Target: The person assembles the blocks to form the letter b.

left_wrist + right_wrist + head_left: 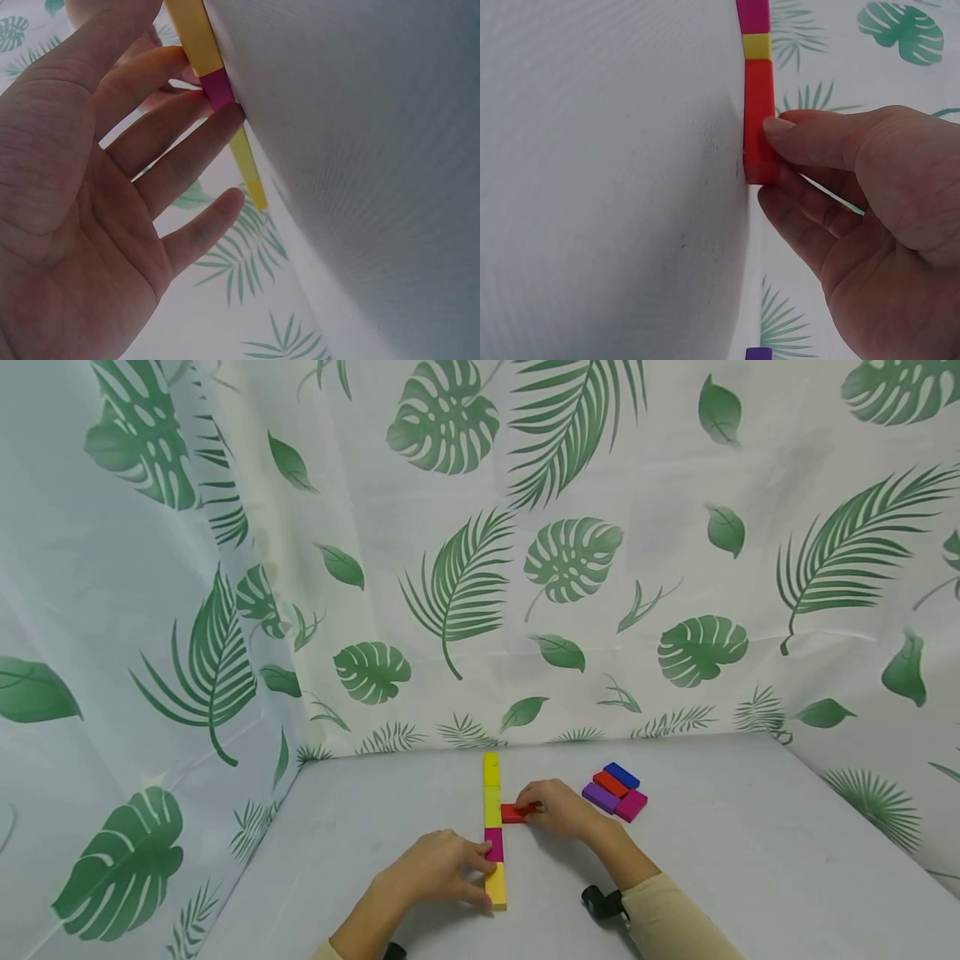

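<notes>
Right hand (562,810) pinches red block (511,815) at right side of block row (492,806); overpushing leftward could skew it (left hand (431,868), fingers apart, touching the row's near part).

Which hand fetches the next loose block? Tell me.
Likely the right hand: it is nearer the loose blocks, once it releases its red block. The left hand is farther, touching the row.

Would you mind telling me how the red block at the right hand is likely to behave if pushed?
The red block should slide rather than roll, since it lies flat with straight edges. It seems stiff: its sides look straight where the right hand pinches it. Pushed leftward, it would likely nudge the lime block its end appears to meet.
</notes>
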A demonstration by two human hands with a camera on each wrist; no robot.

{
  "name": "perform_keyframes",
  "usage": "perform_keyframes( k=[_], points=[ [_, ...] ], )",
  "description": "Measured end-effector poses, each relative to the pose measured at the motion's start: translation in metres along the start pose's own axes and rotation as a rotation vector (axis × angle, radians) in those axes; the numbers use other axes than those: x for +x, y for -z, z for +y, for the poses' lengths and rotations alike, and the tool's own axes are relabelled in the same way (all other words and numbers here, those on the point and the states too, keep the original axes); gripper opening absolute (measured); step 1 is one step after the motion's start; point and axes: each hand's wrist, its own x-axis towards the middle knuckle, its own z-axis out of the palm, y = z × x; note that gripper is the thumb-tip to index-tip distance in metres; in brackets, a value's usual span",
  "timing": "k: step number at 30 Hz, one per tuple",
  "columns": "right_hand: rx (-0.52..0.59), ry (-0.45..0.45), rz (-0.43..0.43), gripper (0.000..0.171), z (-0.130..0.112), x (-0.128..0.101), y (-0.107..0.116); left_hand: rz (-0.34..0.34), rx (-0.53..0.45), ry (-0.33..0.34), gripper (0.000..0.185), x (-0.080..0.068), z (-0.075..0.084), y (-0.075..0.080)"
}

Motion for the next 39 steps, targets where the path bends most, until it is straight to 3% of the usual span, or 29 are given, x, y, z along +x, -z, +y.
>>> perform_keyframes(
  k=[11, 18, 27, 39],
  points=[
    [0.016, -0.047, -0.011, 0.028, -0.001, -0.001, 0.001, 0.0, 0.007, 0.006, 0.053, 0.0, -0.001, -0.003],
    [0.043, -0.064, 0.046, 0.036, 0.0, -0.009, 0.005, -0.009, 0.003, 0.012, 0.054, 0.001, -0.001, -0.003],
    [-0.048, -0.091, 0.182, 0.046, 0.003, -0.022, 0.02, -0.022, -0.005, 0.032, 0.054, 0.003, -0.001, -0.004],
    [-0.076, -0.086, 0.236, 0.05, 0.015, -0.036, 0.038, -0.031, -0.011, 0.05, 0.053, 0.001, 0.001, -0.002]
  ],
)
